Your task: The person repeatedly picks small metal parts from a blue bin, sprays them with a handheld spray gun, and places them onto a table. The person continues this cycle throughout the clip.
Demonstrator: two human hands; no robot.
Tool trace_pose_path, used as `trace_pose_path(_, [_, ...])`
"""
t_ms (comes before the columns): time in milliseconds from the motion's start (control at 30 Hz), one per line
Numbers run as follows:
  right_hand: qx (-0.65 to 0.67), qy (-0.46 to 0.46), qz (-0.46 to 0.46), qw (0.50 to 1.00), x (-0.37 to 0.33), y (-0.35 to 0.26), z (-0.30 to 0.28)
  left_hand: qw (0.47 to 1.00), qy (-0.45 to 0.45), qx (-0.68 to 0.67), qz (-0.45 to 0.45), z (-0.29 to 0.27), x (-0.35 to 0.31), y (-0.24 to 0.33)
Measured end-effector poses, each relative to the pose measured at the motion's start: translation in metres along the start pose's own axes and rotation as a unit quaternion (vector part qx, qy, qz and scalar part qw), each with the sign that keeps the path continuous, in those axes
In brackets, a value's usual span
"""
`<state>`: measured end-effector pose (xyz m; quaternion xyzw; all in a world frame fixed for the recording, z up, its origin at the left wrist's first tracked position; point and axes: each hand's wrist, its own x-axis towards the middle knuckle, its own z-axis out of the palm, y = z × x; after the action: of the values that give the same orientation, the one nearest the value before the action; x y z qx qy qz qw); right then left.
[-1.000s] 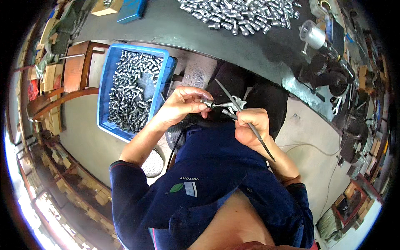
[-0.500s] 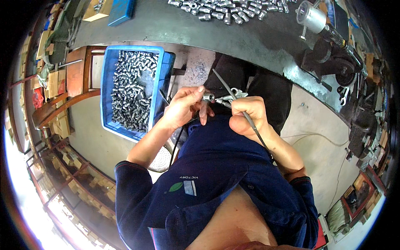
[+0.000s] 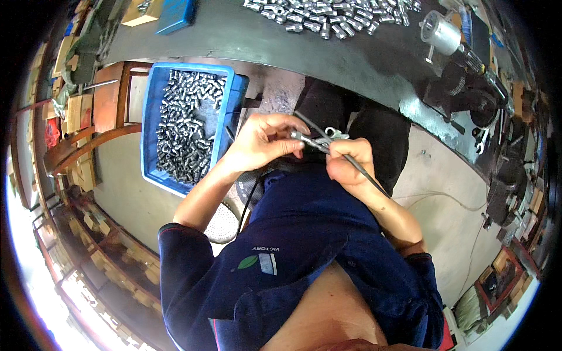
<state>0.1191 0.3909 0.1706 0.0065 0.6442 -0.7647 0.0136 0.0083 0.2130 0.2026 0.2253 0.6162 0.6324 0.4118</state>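
Over my lap, my left hand [image 3: 266,140] pinches a small silver metal fitting [image 3: 297,136] between thumb and fingers. The fitting meets the end of a slender metal tool [image 3: 319,144], whose near part goes into my right hand [image 3: 350,161]. That hand is closed, with a long dark-grey rod [image 3: 310,123] crossing it and trailing toward my forearm. A shiny metal piece with a rounded, forked end [image 3: 335,133] shows just beyond my right fingers; how it joins the tool is hidden. I cannot tell whether the tool's tip sits inside the fitting.
A blue crate [image 3: 146,128] full of similar metal fittings stands left of me. More fittings [image 3: 328,17] lie heaped on the dark workbench [image 3: 234,44]. A silver cylindrical device [image 3: 440,33] is at the bench's right, with a wrench [image 3: 481,140] nearby.
My left hand has turned, bringing the fitting in line with the tool's end, where before they were apart. My right hand has stayed nearly in place, and the view has shifted slightly.
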Motion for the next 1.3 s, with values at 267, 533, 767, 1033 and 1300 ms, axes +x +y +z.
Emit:
trace_pose_path(267, [-0.058,-0.041,-0.156,0.985,-0.015,-0.044,0.007,0.9,0.203,0.369,0.11,-0.016,0.01,-0.015])
trace_pose_path(533, [-0.068,-0.056,-0.152,0.985,-0.014,-0.045,0.013,0.87,0.201,0.428,0.142,-0.015,0.01,-0.017])
trace_pose_path(767, [-0.023,-0.057,-0.091,0.994,-0.01,-0.046,0.012,0.865,0.184,0.442,0.148,-0.017,0.006,-0.021])
trace_pose_path(1033, [-0.136,-0.053,-0.069,0.987,0.018,-0.015,0.018,0.885,0.139,0.396,0.199,0.003,0.016,-0.026])
trace_pose_path(1300, [-0.152,0.006,-0.128,0.98,-0.002,-0.035,-0.003,0.842,0.227,0.465,0.154,-0.049,0.042,-0.014])
